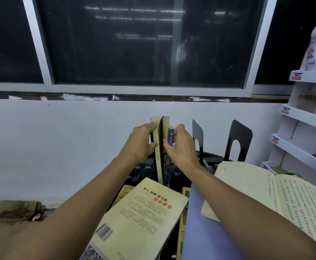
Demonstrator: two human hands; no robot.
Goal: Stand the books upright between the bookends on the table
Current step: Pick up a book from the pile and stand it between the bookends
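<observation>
Two cream-edged paperback books [161, 147] stood upright on the dark surface [179, 180], spines toward the camera, long axes vertical, pressed together between both hands. The left hand [142, 142] lay flat against the left book's outer cover, fingers curled round its near edge; the right hand [181, 145] clasped the right book, the one with the blue patterned spine, from the other side. Both hands were therefore closed on the pair rather than spread wide. A thin black upright showed just left of the pair, perhaps another bookend, though I could not tell. Two black sheet-metal bookends [198, 136] with arched cut-outs stood to the right of the pair, the nearer one just beside the right hand, the farther one [239, 141] well apart. The coming move probably turned on that gap: the pair sat left of the nearer bookend, so the right hand was the closer one to draw it in. Still lying flat nearer the camera were a yellowish paperback with a barcode [140, 218] and an open book of printed text [277, 199]
</observation>
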